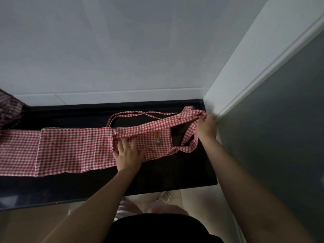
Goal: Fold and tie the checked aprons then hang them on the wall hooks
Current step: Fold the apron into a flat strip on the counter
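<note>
A red-and-white checked apron point(73, 146) lies stretched along a black counter point(157, 174), folded lengthwise into a long band. A small embroidered patch point(158, 137) shows on its bib. My left hand point(128, 154) presses flat on the cloth near the middle, fingers spread. At the right end my right hand point(206, 128) grips the bunched top of the bib and neck loop, next to the wall corner. A thin checked tie strap point(140, 114) curves over the counter behind the apron. No wall hooks are in view.
A white wall point(122, 50) rises behind the counter. A white door frame point(245, 72) and dark panel point(280, 128) close the right side. A dark striped cloth point(8, 109) sits at the far left. Pale floor tiles and a shoe point(163, 197) show below the counter edge.
</note>
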`<state>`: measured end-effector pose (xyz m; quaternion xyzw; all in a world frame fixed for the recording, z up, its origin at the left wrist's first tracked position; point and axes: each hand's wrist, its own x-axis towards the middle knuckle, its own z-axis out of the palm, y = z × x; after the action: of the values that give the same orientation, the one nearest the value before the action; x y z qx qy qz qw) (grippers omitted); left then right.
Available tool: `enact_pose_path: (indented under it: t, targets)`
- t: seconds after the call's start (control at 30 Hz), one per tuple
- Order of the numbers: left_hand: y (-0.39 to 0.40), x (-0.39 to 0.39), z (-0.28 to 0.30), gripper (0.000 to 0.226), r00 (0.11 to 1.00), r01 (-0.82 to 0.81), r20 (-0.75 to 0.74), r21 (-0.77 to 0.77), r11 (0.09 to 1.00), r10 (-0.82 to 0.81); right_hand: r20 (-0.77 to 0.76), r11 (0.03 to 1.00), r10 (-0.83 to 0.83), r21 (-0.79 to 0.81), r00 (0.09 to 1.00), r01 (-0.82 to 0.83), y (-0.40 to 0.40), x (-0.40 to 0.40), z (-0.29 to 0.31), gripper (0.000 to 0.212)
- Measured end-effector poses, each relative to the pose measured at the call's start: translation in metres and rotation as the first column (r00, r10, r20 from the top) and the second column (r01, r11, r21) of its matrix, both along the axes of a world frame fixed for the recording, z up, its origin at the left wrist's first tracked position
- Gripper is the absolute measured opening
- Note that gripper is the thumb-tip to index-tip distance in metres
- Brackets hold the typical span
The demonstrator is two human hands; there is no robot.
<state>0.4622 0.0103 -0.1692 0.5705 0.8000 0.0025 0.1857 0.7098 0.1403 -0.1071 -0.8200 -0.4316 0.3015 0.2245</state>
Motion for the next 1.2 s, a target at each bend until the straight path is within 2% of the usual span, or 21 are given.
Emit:
enact_pose_path:
  t: [0.1,0.2,0.3,0.37,0.4,0.5,0.57,0.63,0.7,0.77,0.9,0.97,1.03,1.13,1.2]
  targets:
    - [-0.006,-0.004,-0.004,0.07,0.998,0.027,-0.065,-0.02,0.999,-0.028,-0.011,0.997,-0.036,0.063,0.999,0.037,0.005,0.002,0.007,0.043]
    - [-0.001,-0.003,0.0,0.061,0.999,0.033,-0.026,-0.067,0.997,-0.035,-0.045,0.995,-0.079,0.056,0.996,0.081,0.009,0.002,0.005,0.043]
    - [0.002,-0.002,0.009,0.042,1.0,0.012,0.022,0.095,0.995,-0.015,-0.143,0.995,-0.092,0.01,0.985,0.095,0.004,0.001,0.003,0.029]
    - [0.003,-0.006,0.012,0.047,1.0,0.0,-0.025,0.172,0.985,0.005,-0.214,0.992,-0.121,0.004,0.969,0.125,0.002,-0.002,0.004,0.03]
    - [0.003,-0.01,0.013,0.055,0.999,-0.036,-0.021,0.155,0.987,0.039,-0.256,0.987,-0.155,-0.008,0.954,0.159,0.001,-0.002,0.005,0.031]
    - [0.006,-0.025,0.008,0.074,0.98,-0.17,0.097,-0.054,0.984,0.175,-0.354,0.962,-0.266,-0.038,0.896,0.271,0.002,-0.002,0.005,0.033]
    - [0.006,-0.032,0.002,0.078,0.987,-0.135,0.069,-0.169,0.976,0.148,-0.369,0.948,-0.302,-0.025,0.879,0.316,0.003,-0.001,0.006,0.034]
    - [0.005,-0.035,-0.001,0.082,0.994,-0.092,0.033,-0.204,0.975,0.1,-0.381,0.928,-0.354,-0.028,0.854,0.372,0.003,-0.003,0.01,0.032]
    - [0.006,-0.034,-0.001,0.086,0.995,-0.092,0.027,-0.215,0.972,0.1,-0.344,0.931,-0.348,-0.016,0.872,0.366,0.005,-0.006,0.015,0.029]
    - [0.008,-0.032,0.001,0.087,0.991,-0.12,0.032,-0.221,0.968,0.13,-0.28,0.96,-0.271,-0.003,0.921,0.281,0.003,-0.008,0.018,0.026]
    - [0.011,-0.023,0.008,0.079,0.987,-0.153,0.038,-0.028,0.988,0.154,-0.179,0.987,-0.144,-0.091,0.973,0.13,-0.001,-0.01,0.017,0.057]
    - [0.015,-0.019,0.008,0.08,0.998,-0.053,0.041,0.01,0.999,0.053,-0.076,0.983,-0.121,-0.148,0.99,0.109,0.0,-0.007,0.012,0.072]
    - [0.02,-0.015,0.007,0.083,0.995,0.092,0.035,0.016,0.996,-0.092,0.016,0.983,-0.076,-0.165,0.997,0.078,0.0,-0.004,0.007,0.062]
    - [0.032,-0.007,0.006,0.088,0.945,0.328,-0.021,-0.002,0.945,-0.328,0.195,0.987,0.067,-0.155,0.979,-0.037,-0.001,-0.002,-0.004,0.049]
    - [0.039,-0.002,0.003,0.091,0.914,0.405,-0.016,-0.042,0.914,-0.405,0.243,0.983,0.17,-0.107,0.955,-0.148,-0.004,-0.005,-0.009,0.042]
